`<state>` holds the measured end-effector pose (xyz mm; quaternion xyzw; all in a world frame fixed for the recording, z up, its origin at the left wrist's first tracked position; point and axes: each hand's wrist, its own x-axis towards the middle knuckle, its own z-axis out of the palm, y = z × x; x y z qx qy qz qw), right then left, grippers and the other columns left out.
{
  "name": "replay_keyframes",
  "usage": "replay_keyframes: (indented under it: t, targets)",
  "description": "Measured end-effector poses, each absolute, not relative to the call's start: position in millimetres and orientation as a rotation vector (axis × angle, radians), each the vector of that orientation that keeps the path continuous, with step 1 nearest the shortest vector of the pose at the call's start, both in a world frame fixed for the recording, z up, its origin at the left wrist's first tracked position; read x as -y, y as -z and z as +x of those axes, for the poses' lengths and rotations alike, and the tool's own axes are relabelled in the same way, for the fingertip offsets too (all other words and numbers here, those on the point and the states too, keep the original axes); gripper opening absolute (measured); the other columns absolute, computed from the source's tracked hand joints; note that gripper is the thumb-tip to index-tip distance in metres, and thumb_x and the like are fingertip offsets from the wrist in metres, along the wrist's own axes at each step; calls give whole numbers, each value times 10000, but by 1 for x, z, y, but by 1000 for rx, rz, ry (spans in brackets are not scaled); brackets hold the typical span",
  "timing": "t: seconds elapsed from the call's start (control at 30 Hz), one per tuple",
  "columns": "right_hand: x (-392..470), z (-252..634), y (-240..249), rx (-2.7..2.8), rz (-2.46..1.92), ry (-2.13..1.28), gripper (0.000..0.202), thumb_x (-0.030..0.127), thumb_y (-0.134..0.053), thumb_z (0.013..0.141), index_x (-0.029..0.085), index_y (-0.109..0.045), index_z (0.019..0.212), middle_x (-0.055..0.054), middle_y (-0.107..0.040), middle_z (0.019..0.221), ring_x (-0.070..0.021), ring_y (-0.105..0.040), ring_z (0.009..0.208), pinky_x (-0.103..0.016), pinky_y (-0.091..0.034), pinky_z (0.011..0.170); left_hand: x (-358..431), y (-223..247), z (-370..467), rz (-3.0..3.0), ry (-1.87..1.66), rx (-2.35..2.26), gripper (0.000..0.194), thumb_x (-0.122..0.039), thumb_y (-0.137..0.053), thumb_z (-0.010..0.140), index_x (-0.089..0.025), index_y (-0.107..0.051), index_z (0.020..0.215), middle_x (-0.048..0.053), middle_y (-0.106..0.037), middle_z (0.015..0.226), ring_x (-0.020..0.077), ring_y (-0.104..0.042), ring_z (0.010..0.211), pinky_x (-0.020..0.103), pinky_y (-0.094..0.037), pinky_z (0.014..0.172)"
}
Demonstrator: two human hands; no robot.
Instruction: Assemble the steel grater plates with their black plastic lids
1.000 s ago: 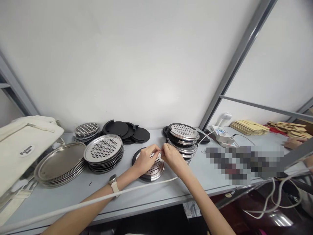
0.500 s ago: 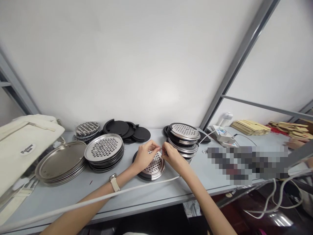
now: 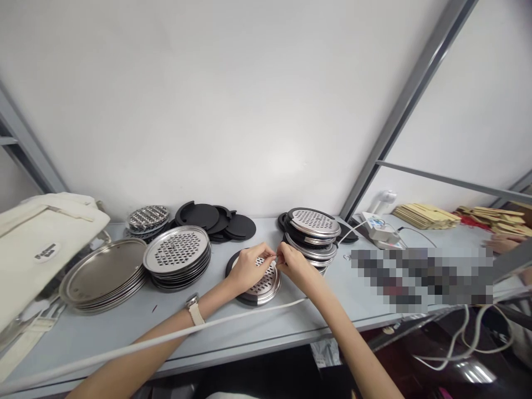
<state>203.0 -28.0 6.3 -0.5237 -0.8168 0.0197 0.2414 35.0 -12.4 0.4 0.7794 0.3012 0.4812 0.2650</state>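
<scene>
Over the grey bench (image 3: pixel 112 332), head view | left hand (image 3: pixel 249 270): fingertips pinched closed above the black-edged round grater plate (image 3: pixel 268 286) | right hand (image 3: pixel 296 267): also pinched, fingertips meeting the left's; anything between too small to tell | grater plate lies flat, between left grater stack (image 3: pixel 178 249) and right grater stack (image 3: pixel 315 223)

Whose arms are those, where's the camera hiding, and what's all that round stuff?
There's no robot here, just a person working with bare hands. The camera sits on their head, looking forward and down. Their left hand and right hand pinch close together above a round grater; anything between the fingertips is too small to tell. The grey table also holds a stack of grater plates, smooth round plates, black round pieces and another grater stack.
</scene>
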Motion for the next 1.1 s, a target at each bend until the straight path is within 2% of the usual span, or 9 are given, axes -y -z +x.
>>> replay_keyframes:
  t: [0.23, 0.53, 1.1]
  targets:
    - [27, 203, -5, 2218, -1444, -62, 206, 9, -429, 709, 198, -381, 775, 12, -474, 698, -135, -469, 622, -241, -323, 574, 7, 0, 35, 2031, -1349, -863, 41, -232, -560, 850, -205, -589, 841, -11, -674, 800, 124, -653, 766, 240, -518, 739]
    - [24, 204, -7, 2213, -1487, -134, 209, -2, -439, 723, 195, -411, 786, 19, -491, 698, -126, -476, 615, -237, -325, 585, 4, 1, 36, 1906, -1329, -841, 86, -277, -608, 823, -194, -586, 816, 10, -678, 783, 144, -667, 747, 269, -546, 728]
    - [28, 200, -5, 2292, -1598, -25, 202, -7, -452, 763, 185, -413, 809, -7, -515, 736, -134, -502, 624, -240, -279, 544, 6, 1, 35, 1997, -1294, -867, 35, -241, -589, 828, -206, -595, 827, -3, -677, 790, 142, -661, 757, 257, -530, 732]
